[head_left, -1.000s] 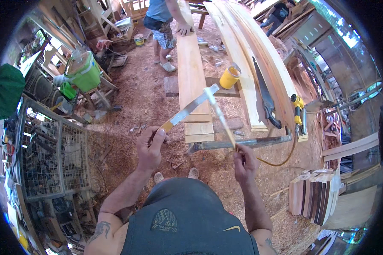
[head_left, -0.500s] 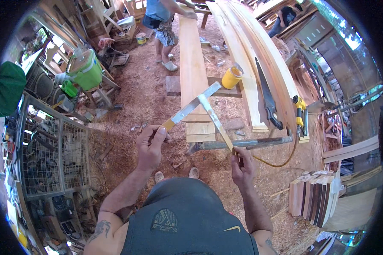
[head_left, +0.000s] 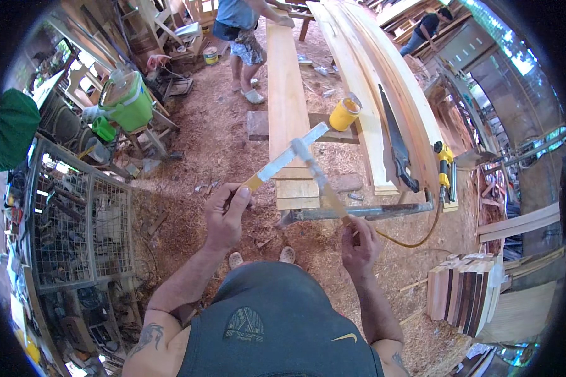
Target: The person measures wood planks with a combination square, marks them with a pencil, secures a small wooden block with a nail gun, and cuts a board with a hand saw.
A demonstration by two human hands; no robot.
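My left hand point(head_left: 228, 213) is closed around the wooden end of a flat, narrow strip point(head_left: 287, 156), smeared grey-white along most of its length. Pinched in my right hand point(head_left: 360, 245) is a thin wooden stick point(head_left: 331, 195) with a whitish coated far end. That end crosses the strip and appears to touch it; the stick is blurred. Beyond both hands lies a long pale board point(head_left: 287, 94), with short wood pieces point(head_left: 297, 200) at its near end. An open yellow tub point(head_left: 344, 113) stands just right of the board.
Right of the tub lie long planks point(head_left: 374, 119), a handsaw point(head_left: 393, 138) and a yellow power tool point(head_left: 444, 164) with a hose. A stack of wood blocks point(head_left: 462, 292) is lower right. A wire-mesh frame point(head_left: 85, 217) stands left. One person point(head_left: 239, 31) grips the board's far end; another point(head_left: 424, 31) bends farther back.
The stick in my right hand has become blurred, its coated end still at the strip. The far-right person has shifted, with more of the body showing. My left hand is almost unmoved.
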